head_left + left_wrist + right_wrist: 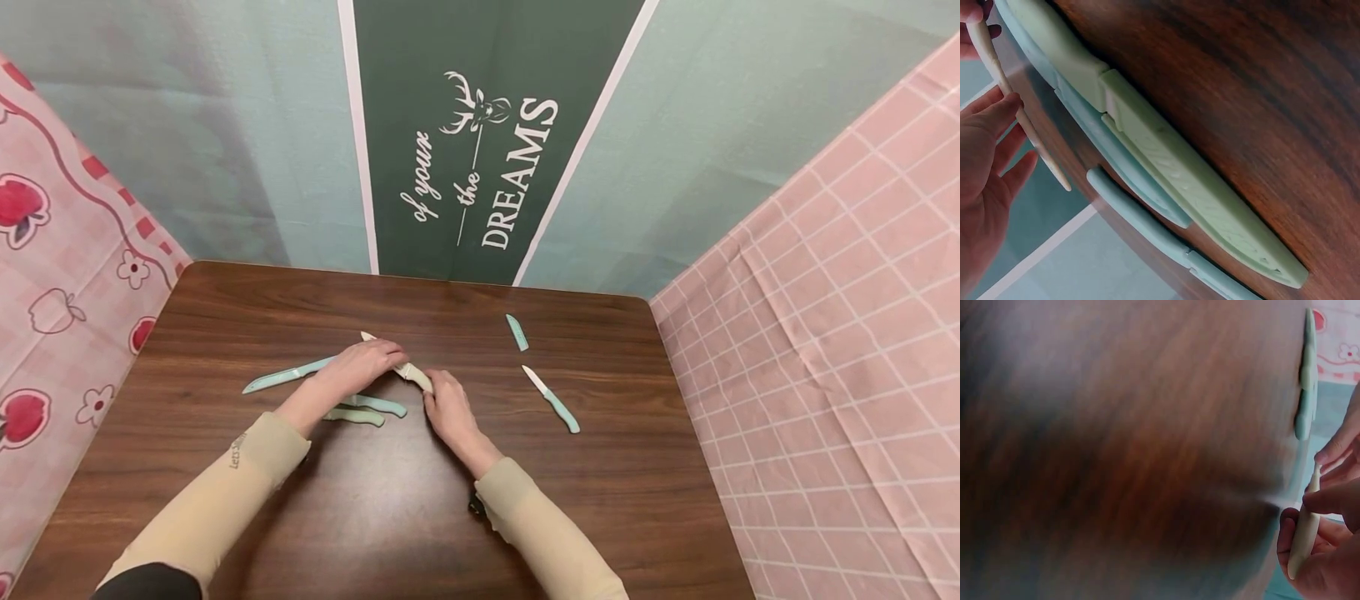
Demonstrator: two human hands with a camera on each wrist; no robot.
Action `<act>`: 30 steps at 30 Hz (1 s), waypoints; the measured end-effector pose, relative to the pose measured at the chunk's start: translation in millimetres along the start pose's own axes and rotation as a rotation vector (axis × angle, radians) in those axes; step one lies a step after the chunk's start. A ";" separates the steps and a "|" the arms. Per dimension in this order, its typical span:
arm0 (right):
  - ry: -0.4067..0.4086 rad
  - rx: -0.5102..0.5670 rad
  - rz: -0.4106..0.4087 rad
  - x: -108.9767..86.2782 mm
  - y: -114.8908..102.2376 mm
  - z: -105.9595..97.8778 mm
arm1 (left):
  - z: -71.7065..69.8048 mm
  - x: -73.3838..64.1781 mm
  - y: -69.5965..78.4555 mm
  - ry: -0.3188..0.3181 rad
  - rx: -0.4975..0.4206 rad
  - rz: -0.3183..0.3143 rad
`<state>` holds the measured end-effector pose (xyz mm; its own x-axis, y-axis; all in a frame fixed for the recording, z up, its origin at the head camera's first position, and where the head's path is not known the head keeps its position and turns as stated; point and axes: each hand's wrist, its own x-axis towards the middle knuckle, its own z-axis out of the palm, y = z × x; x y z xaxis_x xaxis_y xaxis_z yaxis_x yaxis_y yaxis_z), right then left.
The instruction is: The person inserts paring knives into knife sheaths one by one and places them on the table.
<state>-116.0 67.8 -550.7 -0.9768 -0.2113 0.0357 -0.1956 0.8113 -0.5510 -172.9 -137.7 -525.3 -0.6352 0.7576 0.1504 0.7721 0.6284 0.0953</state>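
Observation:
Both hands hold a cream-coloured knife (417, 377) above the table's middle. My left hand (358, 368) pinches its cream sheath (1035, 139) between thumb and fingers, the tip sticking out past them. Around the handle (1304, 547) curl the fingers of my right hand (452, 412). Sheath and handle stand in one line. Beneath the left wrist lie a sheathed green knife (1172, 169) and a sheathed blue knife (1107, 140), side by side. Another sheathed blue knife (277, 379) lies beyond them, partly covered by the left hand in the head view.
To the right on the brown wooden table (637, 492) lies a small knife (558, 408) with a blue handle and bare white blade. A loose blue sheath (517, 332) lies behind it. Printed cloths hang around the table's back and sides.

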 end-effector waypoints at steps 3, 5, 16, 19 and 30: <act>0.007 -0.016 0.006 0.2 -1.8 3.3 | 1.3 0.5 -1.1 -0.003 0.010 -0.005; 0.008 -0.029 0.010 0.4 -3.3 4.7 | 2.7 0.8 -2.2 -0.002 0.015 -0.012; -0.006 -0.129 -0.011 0.3 -12.9 5.5 | 3.8 8.2 -2.0 -0.064 0.030 -0.018; -0.001 -0.133 0.002 0.2 -13.8 5.9 | 2.2 5.7 -3.6 -0.071 -0.040 -0.053; 0.065 -0.280 -0.098 -1.5 -12.2 7.6 | 9.1 1.9 -9.2 -0.094 -0.094 -0.074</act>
<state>-111.5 54.1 -550.4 -0.9538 -0.2682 0.1354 -0.2970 0.9092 -0.2917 -181.5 -140.4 -534.8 -0.6864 0.7257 0.0475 0.7189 0.6673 0.1948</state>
